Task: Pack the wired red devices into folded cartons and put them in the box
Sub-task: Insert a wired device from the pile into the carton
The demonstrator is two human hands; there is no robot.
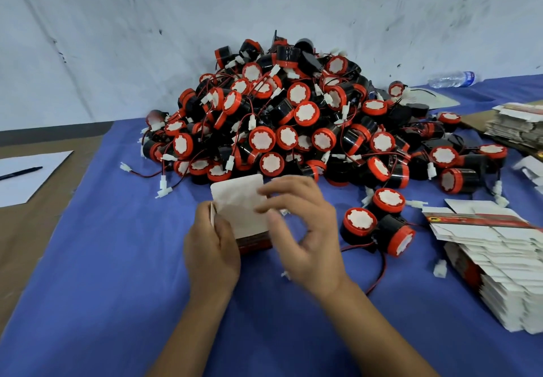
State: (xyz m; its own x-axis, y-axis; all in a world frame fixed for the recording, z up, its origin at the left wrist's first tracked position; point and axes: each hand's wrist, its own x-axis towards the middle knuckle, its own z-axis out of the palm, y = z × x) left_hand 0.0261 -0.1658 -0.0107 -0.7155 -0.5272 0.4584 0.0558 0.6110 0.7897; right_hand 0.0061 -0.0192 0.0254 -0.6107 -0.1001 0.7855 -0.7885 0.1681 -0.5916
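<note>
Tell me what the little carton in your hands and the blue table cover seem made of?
The carton: thin paperboard, matte white inside, printed red outside; its flap bends. The table cover: probably woven cloth, matte blue, no sheen, though blur leaves it open.

Bench (102, 259), blue cloth cover: heap of wired red devices (293, 118), flat carton stacks (499, 265), water bottle (452, 79), paper sheet (26, 176) with pen (20, 172).

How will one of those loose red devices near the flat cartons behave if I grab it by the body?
The device looks rigid and cylindrical, so on its side it may roll. Its thin wire trails limp across the cloth and could snag neighbours. Probably light.
</note>
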